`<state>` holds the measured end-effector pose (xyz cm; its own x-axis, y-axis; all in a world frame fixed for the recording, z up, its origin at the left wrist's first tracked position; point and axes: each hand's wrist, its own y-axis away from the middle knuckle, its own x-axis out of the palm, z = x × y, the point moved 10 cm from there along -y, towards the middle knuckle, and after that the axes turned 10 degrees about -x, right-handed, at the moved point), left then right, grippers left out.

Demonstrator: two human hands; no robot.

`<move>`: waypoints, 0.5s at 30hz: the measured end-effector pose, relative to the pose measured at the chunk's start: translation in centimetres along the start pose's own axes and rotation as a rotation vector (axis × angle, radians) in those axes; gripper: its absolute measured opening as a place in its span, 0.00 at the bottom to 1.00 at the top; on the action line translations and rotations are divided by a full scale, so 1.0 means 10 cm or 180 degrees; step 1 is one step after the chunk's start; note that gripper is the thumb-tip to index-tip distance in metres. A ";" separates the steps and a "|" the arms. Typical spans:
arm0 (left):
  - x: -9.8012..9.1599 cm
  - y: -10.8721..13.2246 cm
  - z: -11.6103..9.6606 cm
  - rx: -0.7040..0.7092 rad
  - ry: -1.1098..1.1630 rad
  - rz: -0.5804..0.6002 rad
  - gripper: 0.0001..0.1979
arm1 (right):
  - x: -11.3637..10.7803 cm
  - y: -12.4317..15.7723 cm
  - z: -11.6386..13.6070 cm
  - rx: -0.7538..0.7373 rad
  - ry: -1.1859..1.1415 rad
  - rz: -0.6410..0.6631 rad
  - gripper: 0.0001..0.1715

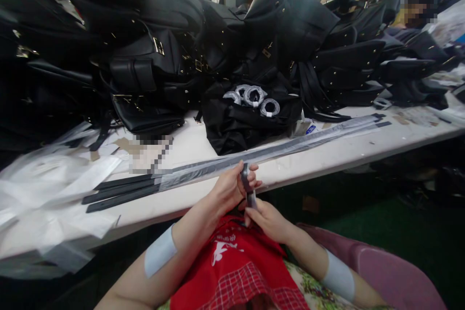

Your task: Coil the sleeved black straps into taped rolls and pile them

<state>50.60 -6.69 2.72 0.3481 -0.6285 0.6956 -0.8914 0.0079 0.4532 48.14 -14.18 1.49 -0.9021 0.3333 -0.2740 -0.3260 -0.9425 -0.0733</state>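
Observation:
Just in front of the table edge, both hands meet around a dark strap [246, 177], part of it wrapped in clear film. My left hand [232, 185] is closed on its upper part, with the fingertips curled around it. Below, my right hand [263, 218] pinches the lower portion between thumb and fingers. Where the strap's ends lie I cannot make out. Right behind the hands, long black straps [196, 170] partly wrapped in film lie along the white table [312, 161].
Black handbags [145, 63] with gold fittings are piled along the back. Film-wrapped rings [254, 96] rest on a black bag [232, 131] in the middle. Crumpled white wrapping [47, 189] covers the left end. A pinkish chair [385, 266] stands at the right. Far right, a person [414, 14] is partly visible.

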 end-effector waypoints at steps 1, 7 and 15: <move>-0.07 0.00 -0.12 0.0363 -0.0248 -0.0194 0.18 | 0.05 0.01 0.03 -0.0016 -0.0229 0.0053 0.17; 0.11 0.26 -0.20 0.1774 -0.3436 -0.0652 0.19 | -0.64 0.05 0.15 0.0002 -0.1233 -0.0797 0.19; 0.18 0.24 0.30 -0.0060 -0.2130 0.0074 0.34 | -0.97 -0.04 0.46 -0.0808 0.1377 -0.0674 0.20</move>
<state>48.20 -10.20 3.39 0.0684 -0.9748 0.2123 -0.8892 0.0370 0.4561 55.74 -16.91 8.64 -0.6079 0.5270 -0.5939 -0.3610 -0.8497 -0.3844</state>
